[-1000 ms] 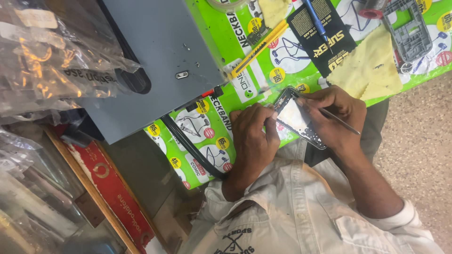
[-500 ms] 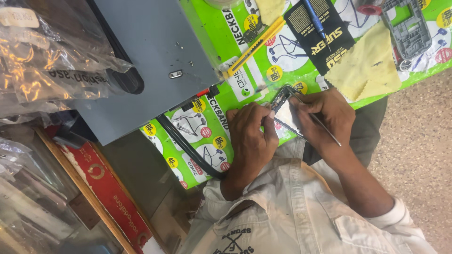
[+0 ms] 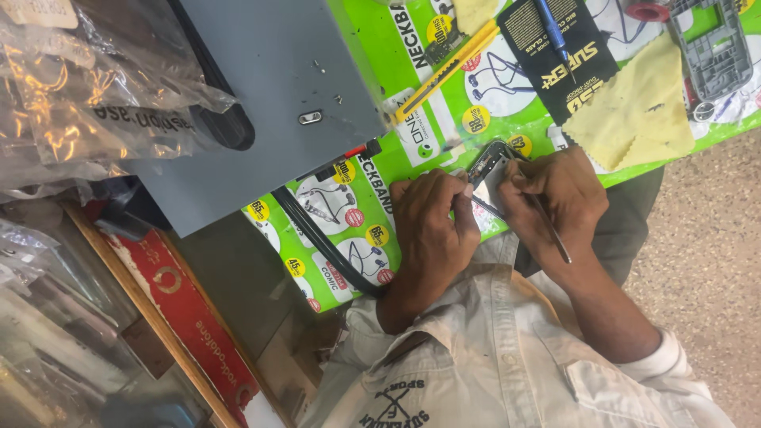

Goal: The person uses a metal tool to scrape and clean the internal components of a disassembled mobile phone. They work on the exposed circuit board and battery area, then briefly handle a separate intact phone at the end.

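Phone (image 3: 490,168) — your left hand (image 3: 432,230) pinched it steady on the bench (image 3: 380,198); your right hand (image 3: 559,198) clamped the tool (image 3: 551,234) pen-style — for control.

The phone (image 3: 490,170) lies on the tabletop (image 3: 444,135), between both hands. Beyond it lie a cloth (image 3: 638,111) and a knife (image 3: 444,71); the box (image 3: 269,95) sits beside the phone.
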Tool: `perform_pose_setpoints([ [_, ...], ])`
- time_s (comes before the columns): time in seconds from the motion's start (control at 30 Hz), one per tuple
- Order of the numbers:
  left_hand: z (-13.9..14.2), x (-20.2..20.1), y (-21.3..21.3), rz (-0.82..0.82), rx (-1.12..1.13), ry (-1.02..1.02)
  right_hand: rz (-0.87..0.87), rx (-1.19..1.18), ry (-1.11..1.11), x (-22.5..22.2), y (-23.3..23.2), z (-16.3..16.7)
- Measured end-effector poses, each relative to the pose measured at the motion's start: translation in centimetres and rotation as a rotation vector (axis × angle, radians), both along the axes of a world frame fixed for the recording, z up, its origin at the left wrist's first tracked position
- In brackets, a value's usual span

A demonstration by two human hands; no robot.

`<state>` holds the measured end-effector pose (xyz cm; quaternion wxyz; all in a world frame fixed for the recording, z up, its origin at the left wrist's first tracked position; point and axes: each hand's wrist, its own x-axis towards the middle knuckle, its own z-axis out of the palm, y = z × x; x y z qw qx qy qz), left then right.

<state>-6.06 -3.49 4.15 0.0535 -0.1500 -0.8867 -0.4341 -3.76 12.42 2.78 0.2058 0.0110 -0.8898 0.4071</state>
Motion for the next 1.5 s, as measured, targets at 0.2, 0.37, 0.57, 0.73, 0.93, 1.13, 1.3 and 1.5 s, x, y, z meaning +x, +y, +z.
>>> perform_pose_setpoints([
  [0.2, 0.2, 0.0, -0.1, -0.001, -0.021, -0.016, -0.041, -0.061, -0.021, 0.3, 0.1, 0.0],
  [0.37, 0.3, 0.1, -0.2, -0.007, -0.002, -0.013, -0.025, -0.126, -0.017, 0.7, 0.2, 0.1],
  [0.57, 0.2, -0.1, -0.4, -0.017, 0.001, -0.017, -0.076, -0.116, -0.064, 0.4, 0.2, -0.5],
  [0.73, 0.2, 0.2, -0.6, -0.03, -0.002, -0.024, -0.021, -0.245, -0.112, 0.3, 0.5, -0.8],
  [0.93, 0.1, 0.3, -0.6, -0.022, 0.014, -0.003, 0.035, -0.235, -0.13, 0.0, 0.8, -0.8],
  [1.13, 0.0, 0.4, -0.5, -0.013, 0.006, -0.004, 0.112, -0.277, -0.143, 0.0, 1.3, -0.8],
  [1.3, 0.0, 0.7, -0.3, 0.003, -0.005, -0.024, 0.083, -0.246, -0.104, 0.1, 0.9, -0.9],
  [1.5, 0.3, 0.9, -0.4, -0.001, -0.017, -0.007, 0.065, -0.133, -0.085, 0.7, 0.2, 0.0],
])
